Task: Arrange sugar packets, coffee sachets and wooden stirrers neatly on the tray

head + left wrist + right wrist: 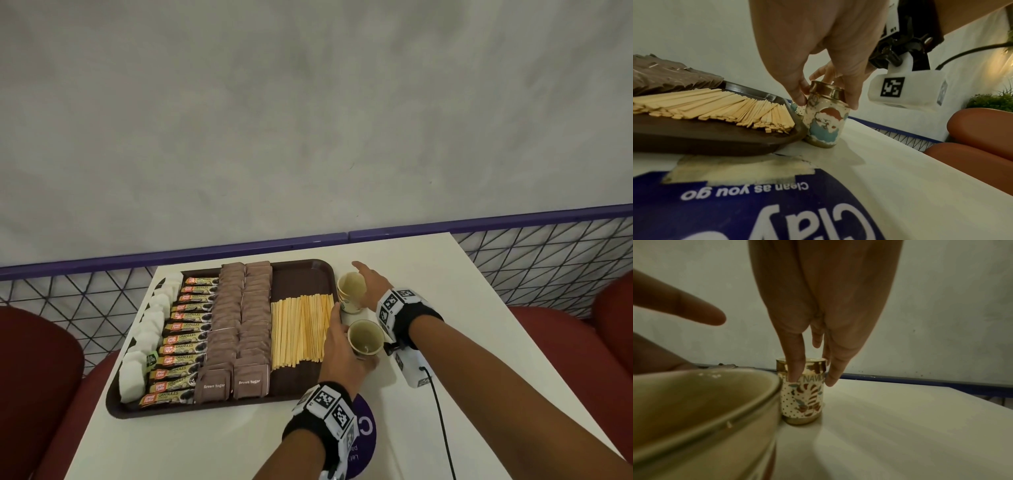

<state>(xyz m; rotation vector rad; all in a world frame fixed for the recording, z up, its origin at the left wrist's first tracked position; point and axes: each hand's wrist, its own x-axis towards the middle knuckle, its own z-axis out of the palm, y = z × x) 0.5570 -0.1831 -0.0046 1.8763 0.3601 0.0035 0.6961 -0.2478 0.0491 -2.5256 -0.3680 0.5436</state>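
A brown tray [301, 277] on the white table holds a row of white sugar packets [147, 335], coffee sachets [185, 342], two columns of brown sugar packets [239, 325] and a spread of wooden stirrers [301, 329] [715, 104]. Two paper cups stand just right of the tray. My left hand [342, 346] [827, 102] grips the near cup [365, 337] [826, 123] by its sides. My right hand [363, 284] [813, 379] holds the far cup [350, 291] [803, 399] with its fingertips near the rim. Both cups look empty inside.
A round purple sticker [366, 428] lies on the table under my left wrist. Red seats [37, 394] flank the table on both sides. A purple-topped wire mesh rail [548, 253] and a grey wall stand behind. A black cable [442, 421] trails from my right wrist.
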